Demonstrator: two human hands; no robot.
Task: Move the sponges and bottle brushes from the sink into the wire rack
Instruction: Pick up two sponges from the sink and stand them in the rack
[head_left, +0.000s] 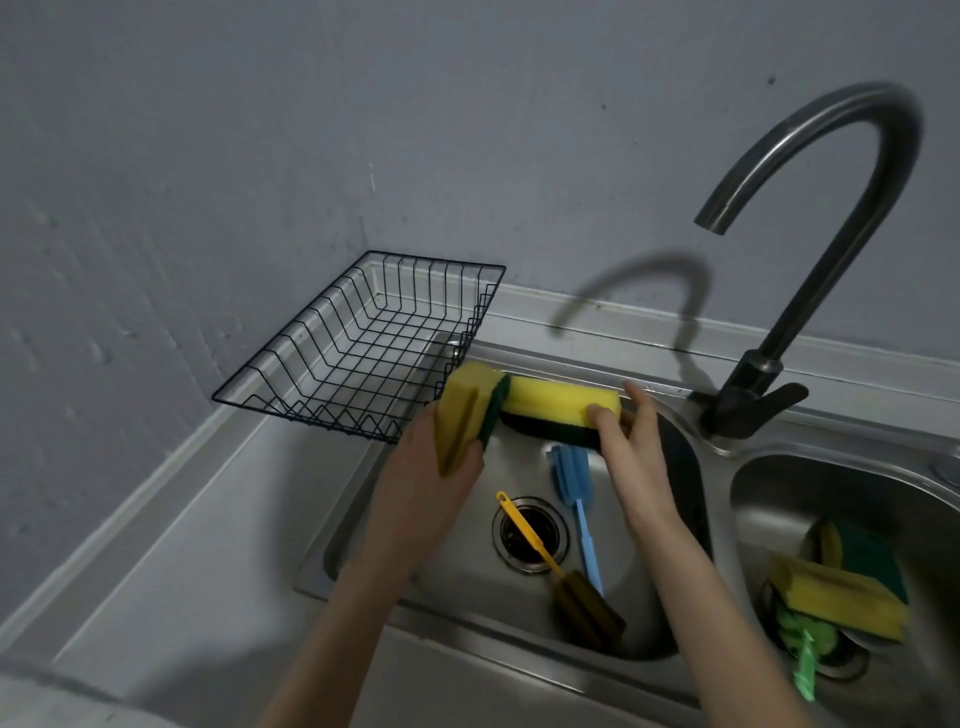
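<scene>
**Two sponges lifted over the left basin**

While the left hand (441, 467) grips one yellow sponge with a green scouring edge (467, 413), fingers curled round its lower end, the right hand (631, 452) pinches a second yellow sponge with a dark green pad beneath (563, 408) at its three o'clock end, thumb on top. Both sponges sit above the far rim of the left stainless steel sink basin (467, 587), just at five o'clock of the black wire rack (363, 348) on the grey counter.

Down in that basin lie a blue foam bottle brush (576, 499) and a yellow-handled bottle brush with a brownish head (545, 561) across the drain. At three o'clock, the right basin (779, 499) holds another yellow-and-green sponge (836, 597), a further sponge behind it, and a green brush (805, 660). A curved dark metal tap (810, 260) rises at one o'clock.
</scene>
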